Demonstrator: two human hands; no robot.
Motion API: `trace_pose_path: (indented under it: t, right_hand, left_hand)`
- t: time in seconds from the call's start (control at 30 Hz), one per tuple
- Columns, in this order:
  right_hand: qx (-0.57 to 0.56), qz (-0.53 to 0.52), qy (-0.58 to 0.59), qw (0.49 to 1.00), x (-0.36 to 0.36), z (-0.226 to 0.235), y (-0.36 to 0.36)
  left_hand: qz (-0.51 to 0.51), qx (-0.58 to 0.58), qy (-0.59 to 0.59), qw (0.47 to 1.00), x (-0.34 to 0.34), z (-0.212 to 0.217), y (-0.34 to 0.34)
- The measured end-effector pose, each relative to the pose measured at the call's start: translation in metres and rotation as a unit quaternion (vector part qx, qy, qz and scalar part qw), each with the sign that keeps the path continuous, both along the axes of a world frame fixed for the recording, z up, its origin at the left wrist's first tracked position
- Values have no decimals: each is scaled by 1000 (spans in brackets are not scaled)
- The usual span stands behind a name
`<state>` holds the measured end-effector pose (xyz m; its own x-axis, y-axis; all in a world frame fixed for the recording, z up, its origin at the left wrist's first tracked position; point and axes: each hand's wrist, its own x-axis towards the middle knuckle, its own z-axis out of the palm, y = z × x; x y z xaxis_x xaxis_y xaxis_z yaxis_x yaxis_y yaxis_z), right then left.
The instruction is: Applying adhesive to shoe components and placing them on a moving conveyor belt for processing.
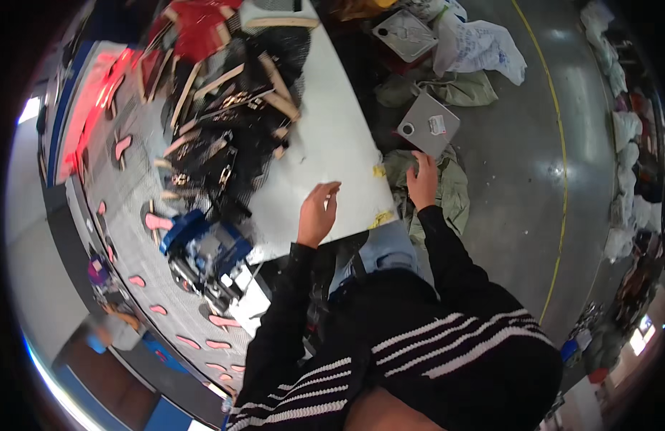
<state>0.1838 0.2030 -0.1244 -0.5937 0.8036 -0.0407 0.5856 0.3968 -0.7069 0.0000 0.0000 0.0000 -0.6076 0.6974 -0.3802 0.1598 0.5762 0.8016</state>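
Grey flat square package (428,123), marked by a small white-and-red label and a dark round spot, is seen lying on the floor beside crumpled olive cloth (440,183), just beyond the right hand (423,179), whose fingers are loosely spread and nothing is held. The left hand (318,214) is rested, fingers curled open, on the white worktop (332,136). A similar pale square package (404,34) is seen farther off.
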Motion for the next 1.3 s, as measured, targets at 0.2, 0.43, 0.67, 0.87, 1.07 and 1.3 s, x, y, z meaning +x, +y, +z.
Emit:
trace_pose_path:
  t: [0.2,0.43,0.67,0.87,1.07,1.3]
  right_hand:
    - [-44,-23,-31,998,0,-82,83]
    - [-255,34,-76,963,-83,-270,120]
    - [-181,87,-171,965,-170,-518,161]
    - [56,260,-167,949,-256,-653,159]
    - [93,247,-217,940,-261,-771,171]
    - [-91,211,-108,967,-226,-787,182]
  left_hand:
    - [-109,104,206,967,-75,-56,165]
    - [-177,40,379,907,-118,-144,244]
    - [-251,-171,395,867,-114,-153,247]
    - [-354,-124,489,788,-125,-145,237]
    - [-14,-98,684,722,-83,-253,234]
    - [-82,-111,642,754,-93,-248,230]
